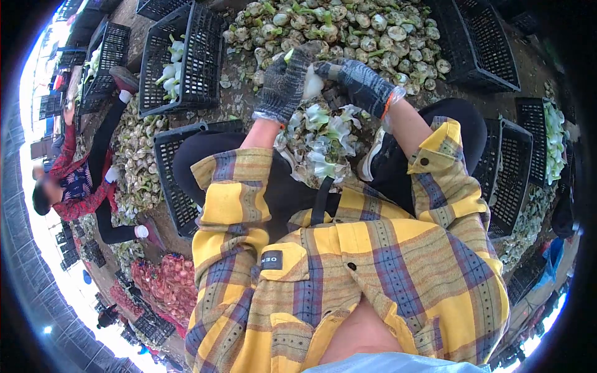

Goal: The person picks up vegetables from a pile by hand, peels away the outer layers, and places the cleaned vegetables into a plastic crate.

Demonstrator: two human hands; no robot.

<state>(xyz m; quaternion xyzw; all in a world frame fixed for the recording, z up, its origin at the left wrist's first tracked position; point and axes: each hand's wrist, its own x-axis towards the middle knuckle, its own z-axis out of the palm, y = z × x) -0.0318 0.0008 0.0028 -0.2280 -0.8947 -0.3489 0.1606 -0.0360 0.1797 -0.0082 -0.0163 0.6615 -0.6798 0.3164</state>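
My left hand, in a dark knitted work glove, is closed on a bulb that looks like a sprouted onion. A pale green tip shows at the top of its fingers. Between the two hands hangs the white, smooth body of the onion. My right hand, gloved the same way, has its fingers pinched against the onion's upper part; its fingertips are partly hidden. Below the hands, a heap of pale peeled skins and leaves lies between my feet.
Ahead spreads a large pile of unpeeled onions. Black plastic crates stand left and right, the left one holding white bulbs. Another crate touches my left side. A person in red sits further left, near red mesh sacks.
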